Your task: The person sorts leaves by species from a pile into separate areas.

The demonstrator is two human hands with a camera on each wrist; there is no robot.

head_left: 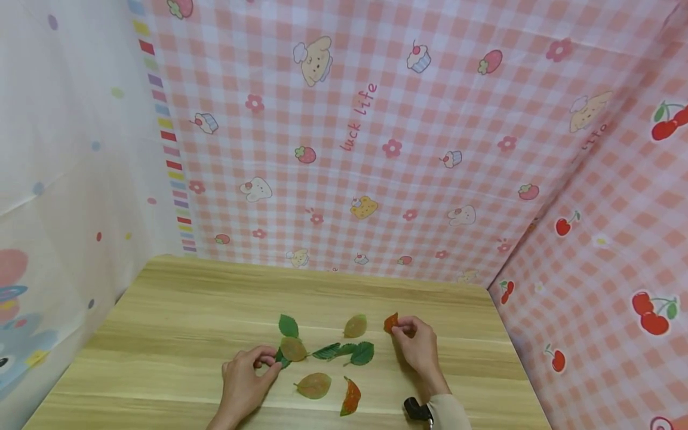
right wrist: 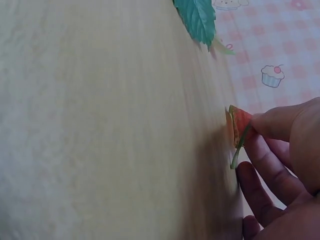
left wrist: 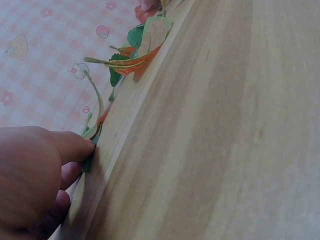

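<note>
Between thumb and forefinger, my right hand [head_left: 420, 347] pinches a red-orange leaf [head_left: 390, 323]; its thin green stem [right wrist: 241, 145] shows in the right wrist view. My left hand [head_left: 246, 377] pinches the edge of a small green leaf [left wrist: 88, 163], partly covered in the head view by a yellowish-brown leaf [head_left: 293, 350]. Another green leaf [head_left: 288, 326] points up from that one. To the right, dark green leaves [head_left: 362, 353] lie in an overlapping row between the hands.
A yellowish-brown leaf [head_left: 355, 326] lies behind the green row. Nearer the front are another yellowish-brown leaf [head_left: 313, 386] and a red-orange leaf [head_left: 351, 396]. A black object [head_left: 417, 409] sits at the right wrist. Patterned cloth [head_left: 344, 179] borders the wooden table [head_left: 188, 310].
</note>
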